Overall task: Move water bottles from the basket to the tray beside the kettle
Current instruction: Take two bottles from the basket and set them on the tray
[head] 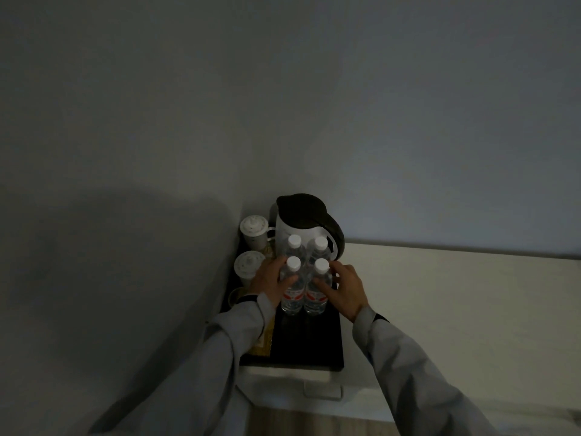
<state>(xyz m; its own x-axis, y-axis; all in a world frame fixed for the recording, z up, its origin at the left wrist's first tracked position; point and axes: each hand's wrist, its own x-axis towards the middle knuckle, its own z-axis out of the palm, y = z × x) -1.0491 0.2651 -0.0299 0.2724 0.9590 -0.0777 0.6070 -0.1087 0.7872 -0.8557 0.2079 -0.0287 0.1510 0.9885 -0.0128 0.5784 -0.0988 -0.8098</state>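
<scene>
While both hands press inward at the centre of the frame, the left hand (pixel 273 283) wraps its fingers around the front-left bottle (pixel 291 289) and the right hand (pixel 344 286) lays thumb and fingers against the front-right bottle (pixel 316 289); neither hand is fully closed, and this looks like squeezing the pair together rather than lifting. Just above them in the picture stand two more bottles (pixel 309 251), so the four form a tight upright block, probably to save room and stop them toppling. The block stands on the black tray (pixel 314 347), hard against the white kettle (pixel 303 226) above it. Two lidded cups (pixel 253 232) sit to the left, near the wall. No basket is in view. In my judgement the placing is nearly finished.
</scene>
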